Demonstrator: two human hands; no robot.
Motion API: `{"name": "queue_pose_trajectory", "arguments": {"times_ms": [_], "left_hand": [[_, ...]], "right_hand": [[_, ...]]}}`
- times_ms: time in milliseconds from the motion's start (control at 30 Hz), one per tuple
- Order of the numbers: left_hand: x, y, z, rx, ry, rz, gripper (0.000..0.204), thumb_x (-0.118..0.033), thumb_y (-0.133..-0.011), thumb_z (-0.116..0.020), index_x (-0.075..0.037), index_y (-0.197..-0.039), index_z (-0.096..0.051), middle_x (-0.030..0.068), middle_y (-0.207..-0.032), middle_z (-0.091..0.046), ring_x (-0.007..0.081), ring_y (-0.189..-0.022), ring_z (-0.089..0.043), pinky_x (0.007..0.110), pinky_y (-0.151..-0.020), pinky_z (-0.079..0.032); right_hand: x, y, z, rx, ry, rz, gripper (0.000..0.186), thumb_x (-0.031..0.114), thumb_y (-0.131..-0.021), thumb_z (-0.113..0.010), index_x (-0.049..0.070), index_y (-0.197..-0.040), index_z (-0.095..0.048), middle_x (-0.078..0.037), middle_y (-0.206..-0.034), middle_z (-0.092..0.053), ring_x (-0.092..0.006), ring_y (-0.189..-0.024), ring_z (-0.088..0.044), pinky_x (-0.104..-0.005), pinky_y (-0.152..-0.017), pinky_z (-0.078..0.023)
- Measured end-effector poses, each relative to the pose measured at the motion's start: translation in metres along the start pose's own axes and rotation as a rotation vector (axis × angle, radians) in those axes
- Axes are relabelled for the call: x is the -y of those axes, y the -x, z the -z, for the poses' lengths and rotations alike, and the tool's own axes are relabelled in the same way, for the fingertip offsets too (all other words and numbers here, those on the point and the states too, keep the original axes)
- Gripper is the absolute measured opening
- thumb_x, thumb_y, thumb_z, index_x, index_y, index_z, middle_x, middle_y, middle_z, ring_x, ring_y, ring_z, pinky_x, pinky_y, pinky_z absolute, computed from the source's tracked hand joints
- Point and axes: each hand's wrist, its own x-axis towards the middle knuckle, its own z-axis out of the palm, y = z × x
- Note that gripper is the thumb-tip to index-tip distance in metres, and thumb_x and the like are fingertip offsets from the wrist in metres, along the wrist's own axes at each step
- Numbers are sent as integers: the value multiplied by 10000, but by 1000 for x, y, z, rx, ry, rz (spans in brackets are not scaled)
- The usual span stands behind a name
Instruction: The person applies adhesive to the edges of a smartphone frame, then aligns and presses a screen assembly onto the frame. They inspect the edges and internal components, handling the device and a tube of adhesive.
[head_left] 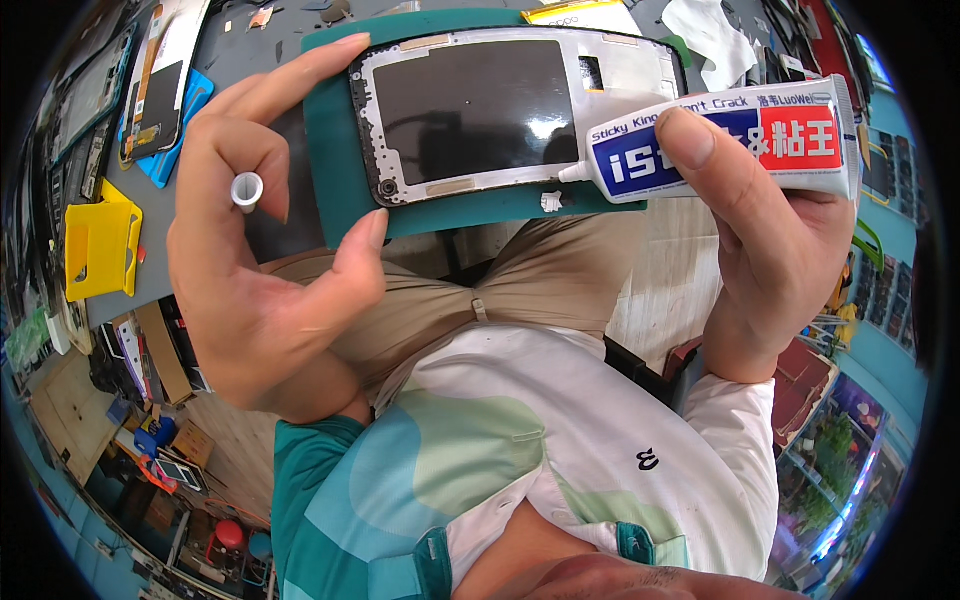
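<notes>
A phone frame with a black flat panel in its middle lies on a green mat. My left hand spans its left end, index fingertip at the far corner and thumb tip at the near one. Curled fingers of the same hand keep a small white cap, its hollow end facing up. In my right hand is a white, blue and red glue tube, pinched under the thumb. Its narrow white nozzle points left, at the frame's near edge; whether it touches cannot be told.
A small crumpled white scrap lies on the mat's near edge. Left on the grey bench are a yellow holder, a blue tray and phone parts. A torn white sheet lies at the far right.
</notes>
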Motion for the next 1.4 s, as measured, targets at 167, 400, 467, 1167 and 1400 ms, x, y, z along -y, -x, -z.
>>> {"name": "queue_pose_trajectory", "arguments": {"times_ms": [167,400,467,1167,1400], "left_hand": [[4,0,-1,-5,2,-18,404,-18,-822,-706,-116,-1005,-359,369,-1511,-527,338,-1401,-521,470,-1230,-307],[4,-2,-1,-5,-17,-46,410,-12,-805,-695,-118,-1003,-353,371,-1509,-528,353,-1408,-521,476,-1232,-307],[3,-2,-1,-10,-15,-47,407,-6,-799,-688,-116,-1001,-352,370,-1506,-530,356,-1413,-518,477,-1234,-305],[10,-3,0,13,33,-105,390,9,-792,-663,-115,-1003,-360,366,-1510,-523,368,-1446,-503,472,-1237,-312],[7,-3,-1,17,35,-87,393,21,-807,-660,-110,-1016,-355,374,-1524,-502,375,-1463,-482,481,-1248,-286]], "right_hand": [[-3,0,1,-44,19,-19,293,185,-773,-917,-10,-939,-777,-24,-784,-718,-38,-629,-575,-171,-587,-342],[3,-4,7,53,-25,-28,303,192,-770,-920,-7,-947,-775,-33,-789,-725,-43,-638,-591,-172,-589,-355],[0,-3,8,18,-16,-24,299,189,-772,-919,-6,-948,-776,-35,-793,-728,-45,-646,-600,-172,-594,-361],[-5,8,15,-125,-45,-29,257,176,-806,-900,-4,-941,-777,-50,-820,-748,-57,-670,-629,-166,-618,-384],[-13,7,22,-169,59,-13,266,206,-812,-908,3,-927,-780,-33,-789,-726,-40,-627,-588,-171,-575,-331]]}}
